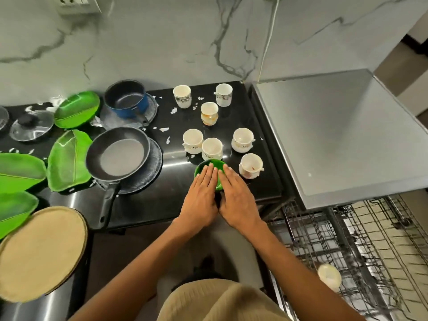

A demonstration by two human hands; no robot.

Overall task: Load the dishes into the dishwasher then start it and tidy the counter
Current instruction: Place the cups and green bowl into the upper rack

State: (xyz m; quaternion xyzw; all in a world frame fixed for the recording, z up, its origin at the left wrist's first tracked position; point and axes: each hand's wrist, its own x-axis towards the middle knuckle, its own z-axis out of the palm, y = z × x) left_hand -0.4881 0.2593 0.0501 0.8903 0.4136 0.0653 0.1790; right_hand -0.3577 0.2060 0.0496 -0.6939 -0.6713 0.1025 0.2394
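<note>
- Black glossy desk [208, 205] is carrying a small round green plastic bowl [203, 166].
- Left hand [200, 200] and right hand [238, 200], fingers straight, are flanking the bowl; each grip should be curling under before lifting.

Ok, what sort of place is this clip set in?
A home kitchen, most likely: a black counter crowded with used cups and a frying pan, a marble-look wall behind, and an open dishwasher's wire rack at right.
</note>
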